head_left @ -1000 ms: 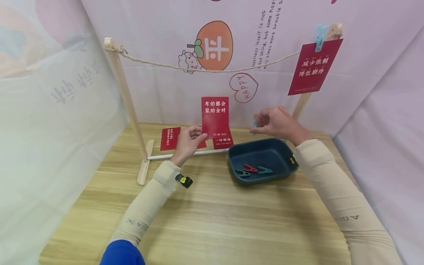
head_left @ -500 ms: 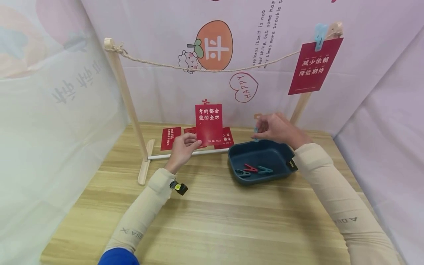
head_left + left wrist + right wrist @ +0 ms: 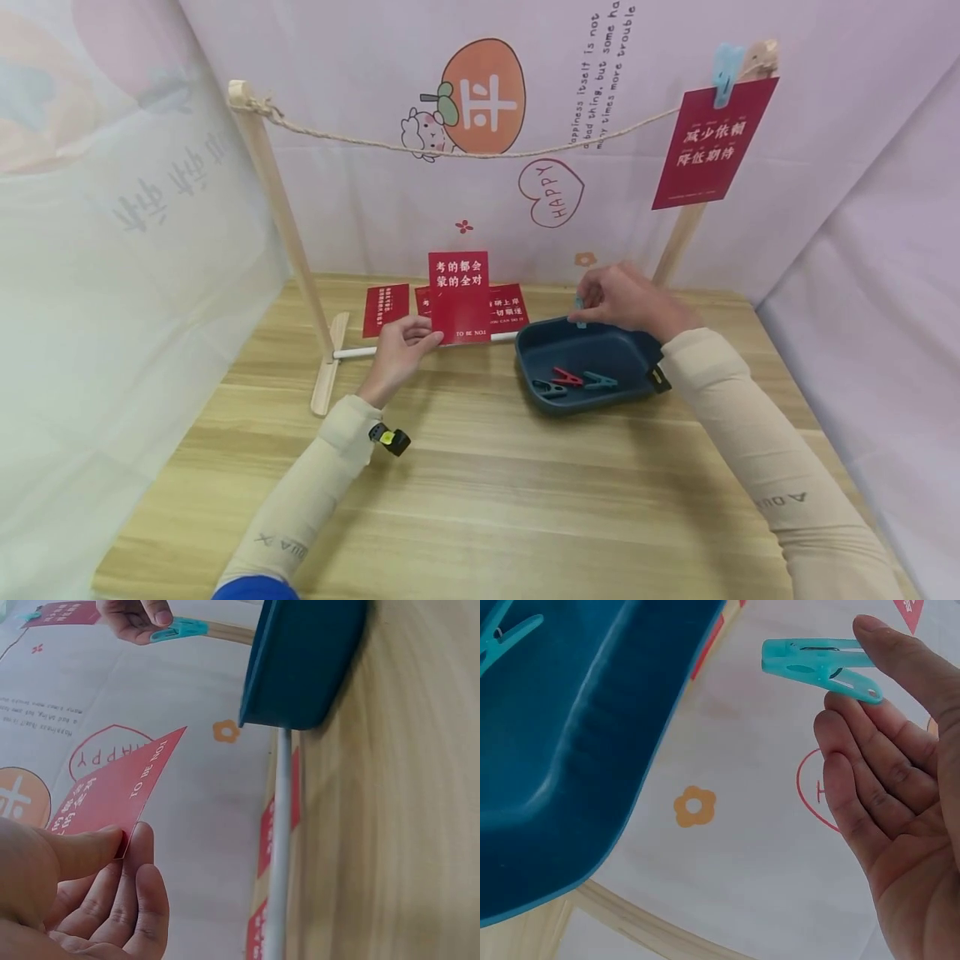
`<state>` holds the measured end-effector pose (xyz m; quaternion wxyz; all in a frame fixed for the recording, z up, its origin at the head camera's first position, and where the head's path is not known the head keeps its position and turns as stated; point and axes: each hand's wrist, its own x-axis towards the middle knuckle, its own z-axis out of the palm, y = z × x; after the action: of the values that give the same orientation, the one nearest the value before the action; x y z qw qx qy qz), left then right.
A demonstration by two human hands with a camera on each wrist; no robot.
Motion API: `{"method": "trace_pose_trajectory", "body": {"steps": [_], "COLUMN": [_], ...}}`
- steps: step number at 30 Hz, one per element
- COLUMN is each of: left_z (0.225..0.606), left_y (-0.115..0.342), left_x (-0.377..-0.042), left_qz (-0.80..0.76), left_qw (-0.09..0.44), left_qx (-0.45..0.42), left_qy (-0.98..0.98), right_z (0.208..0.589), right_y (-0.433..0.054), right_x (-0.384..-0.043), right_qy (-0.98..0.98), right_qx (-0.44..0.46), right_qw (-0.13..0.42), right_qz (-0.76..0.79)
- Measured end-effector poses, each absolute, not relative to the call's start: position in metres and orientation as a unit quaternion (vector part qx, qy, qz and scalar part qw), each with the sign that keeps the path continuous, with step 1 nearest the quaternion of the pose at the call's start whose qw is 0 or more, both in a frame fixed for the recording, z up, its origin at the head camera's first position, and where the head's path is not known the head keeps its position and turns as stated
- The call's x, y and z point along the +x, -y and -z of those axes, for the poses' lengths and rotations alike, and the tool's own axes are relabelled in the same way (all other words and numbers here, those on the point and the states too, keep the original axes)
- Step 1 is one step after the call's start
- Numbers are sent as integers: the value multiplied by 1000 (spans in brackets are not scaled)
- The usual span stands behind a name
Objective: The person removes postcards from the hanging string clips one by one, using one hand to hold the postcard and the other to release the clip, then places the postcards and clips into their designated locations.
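My left hand pinches the lower left corner of a red card with white characters, thumb in front and fingers behind. The card stands upright in the air, in front of other red cards on the table. In the left wrist view its corner sits between thumb and forefinger. Above the far edge of the blue basin, my right hand pinches a light blue clothespin by its handle ends. Its nose points away from the fingers and holds nothing. Several clothespins, among them a red one, lie in the basin.
A twine line sags between two wooden posts, the left post in plain view. Near its right end a clothespin holds a hanging red card. A white rod crosses low behind the basin, near cards on the table.
My left hand has moved down and left, bringing the card lower, away from the line. My right hand has sunk slightly toward the basin with the clothespin still pinched.
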<state>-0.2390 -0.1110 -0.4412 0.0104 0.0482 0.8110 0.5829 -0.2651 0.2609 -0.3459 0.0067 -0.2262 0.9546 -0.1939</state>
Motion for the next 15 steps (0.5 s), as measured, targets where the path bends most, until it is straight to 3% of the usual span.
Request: {"method": "trace_pose_trajectory", "body": {"steps": [15], "left_z": [463], "left_y": [139], "left_x": [-227], "left_qz": [-575], "left_qw": [25], "left_qx": [38], "left_qy": [-817], "right_z": [362], "right_y": [-260], "right_x": [-266], "right_qy": [-950], "right_qx": [-235], "right_qw": [28], "right_qz": [201]}}
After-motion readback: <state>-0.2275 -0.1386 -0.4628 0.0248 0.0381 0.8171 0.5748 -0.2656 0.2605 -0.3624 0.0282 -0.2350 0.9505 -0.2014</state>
